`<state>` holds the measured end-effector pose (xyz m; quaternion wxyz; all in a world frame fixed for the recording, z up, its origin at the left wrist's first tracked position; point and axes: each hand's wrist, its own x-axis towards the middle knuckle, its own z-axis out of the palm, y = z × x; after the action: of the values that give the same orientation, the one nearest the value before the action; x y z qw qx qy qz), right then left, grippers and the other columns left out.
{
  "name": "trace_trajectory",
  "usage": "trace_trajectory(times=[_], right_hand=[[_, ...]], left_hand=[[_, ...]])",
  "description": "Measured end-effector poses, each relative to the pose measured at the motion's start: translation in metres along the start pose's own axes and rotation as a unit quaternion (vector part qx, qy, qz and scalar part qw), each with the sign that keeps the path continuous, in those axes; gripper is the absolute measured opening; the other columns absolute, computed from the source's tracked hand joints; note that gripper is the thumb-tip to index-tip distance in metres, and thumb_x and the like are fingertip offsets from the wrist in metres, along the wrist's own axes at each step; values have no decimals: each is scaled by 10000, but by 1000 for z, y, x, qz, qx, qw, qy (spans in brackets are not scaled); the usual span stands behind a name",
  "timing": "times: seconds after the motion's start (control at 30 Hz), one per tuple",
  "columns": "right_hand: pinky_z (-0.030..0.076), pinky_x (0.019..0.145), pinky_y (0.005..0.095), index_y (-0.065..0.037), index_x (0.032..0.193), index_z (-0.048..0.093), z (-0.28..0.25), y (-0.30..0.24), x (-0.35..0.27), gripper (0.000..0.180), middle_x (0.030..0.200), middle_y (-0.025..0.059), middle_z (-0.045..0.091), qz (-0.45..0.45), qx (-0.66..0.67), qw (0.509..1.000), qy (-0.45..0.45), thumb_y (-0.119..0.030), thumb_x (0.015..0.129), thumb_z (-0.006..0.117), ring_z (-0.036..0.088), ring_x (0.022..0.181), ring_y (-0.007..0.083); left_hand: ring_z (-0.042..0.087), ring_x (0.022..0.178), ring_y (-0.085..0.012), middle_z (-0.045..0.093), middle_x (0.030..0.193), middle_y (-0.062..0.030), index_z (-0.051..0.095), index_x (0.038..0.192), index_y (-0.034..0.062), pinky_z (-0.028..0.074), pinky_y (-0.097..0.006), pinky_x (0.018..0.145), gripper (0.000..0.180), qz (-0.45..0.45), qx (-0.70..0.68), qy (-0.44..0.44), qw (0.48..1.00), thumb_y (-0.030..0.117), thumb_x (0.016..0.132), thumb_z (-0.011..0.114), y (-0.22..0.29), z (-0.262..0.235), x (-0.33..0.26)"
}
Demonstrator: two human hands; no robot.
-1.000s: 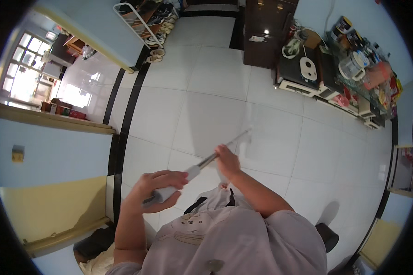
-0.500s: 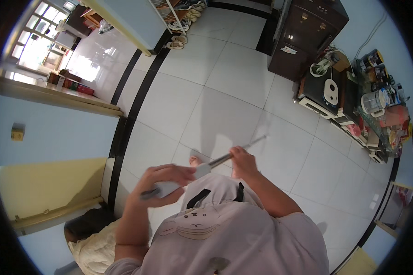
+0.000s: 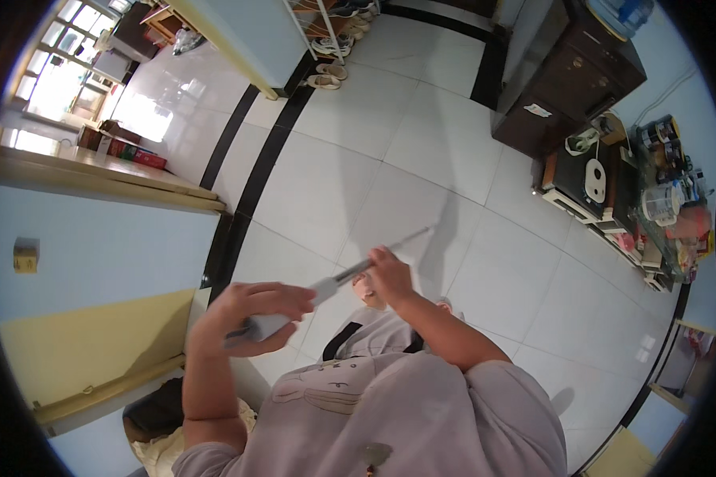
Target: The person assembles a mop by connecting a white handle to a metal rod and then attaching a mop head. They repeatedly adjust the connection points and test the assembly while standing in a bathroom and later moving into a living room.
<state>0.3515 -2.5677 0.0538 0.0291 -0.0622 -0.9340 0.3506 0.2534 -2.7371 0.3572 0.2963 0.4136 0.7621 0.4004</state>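
In front of my waist I hold a slim telescopic rod [image 3: 354, 273], slanting up from left to right. Its thick white body [image 3: 324, 291] lies in my left hand [image 3: 258, 312], whose fingers wrap over the top with the thumb below. A dark grey end shows under that palm. Around the metal section my right hand [image 3: 390, 277] is closed, and a thin grey tip [image 3: 420, 234] sticks out past it. The tip is blurred, and I cannot make out exactly what kind of tool this is. One foot [image 3: 367, 290] shows below the rod.
White floor tiles [image 3: 406, 191] spread ahead, edged by black strips. A dark cabinet [image 3: 561, 103] with a blue water bottle [image 3: 622, 14] stands far right, beside a cluttered glass shelf [image 3: 662, 226]. Shoes [image 3: 326, 78] sit by a rack far ahead. Cream cloth [image 3: 163, 455] lies near left.
Both hands, with the rod between them, have shifted left in the picture. The room has slid rightward in view, and the water bottle has come into sight on the cabinet.
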Motion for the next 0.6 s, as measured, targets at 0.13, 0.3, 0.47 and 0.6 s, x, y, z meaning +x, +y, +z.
trace_trajectory(times=[0.13, 0.3, 0.47, 0.6], right_hand=[[487, 646, 390, -105, 943, 507, 49, -77, 91, 124, 957, 44, 540, -56, 124, 990, 44, -122, 820, 506, 569, 869, 263], [494, 693, 384, -100, 942, 504, 73, -105, 166, 131, 1008, 40, 558, -64, 141, 988, -10, -84, 814, 521, 574, 921, 266], [503, 729, 360, -104, 998, 518, 24, -92, 182, 191, 1078, 39, 570, -93, 106, 989, 32, -82, 809, 532, 561, 1010, 252], [488, 785, 378, -74, 984, 521, -19, -26, 176, 171, 1102, 101, 553, -82, -19, 994, 66, -89, 820, 476, 543, 1029, 280]], left_hand=[[643, 919, -254, 659, 866, -101, 597, 742, 29, 533, -325, 758, 166, -33, 98, 30, 994, -61, 605, 619, -8, -58, -24], [642, 916, -227, 648, 882, -61, 566, 773, 59, 545, -309, 666, 176, 1, 174, 60, 983, -33, 641, 639, -37, -78, -22], [642, 922, -231, 649, 882, -51, 576, 761, 65, 553, -308, 694, 184, 51, 135, 95, 985, -44, 628, 642, -37, -96, -16], [628, 959, -253, 648, 933, -91, 587, 802, 42, 545, -321, 729, 176, 80, 44, 91, 992, -41, 658, 646, -58, -98, 22]])
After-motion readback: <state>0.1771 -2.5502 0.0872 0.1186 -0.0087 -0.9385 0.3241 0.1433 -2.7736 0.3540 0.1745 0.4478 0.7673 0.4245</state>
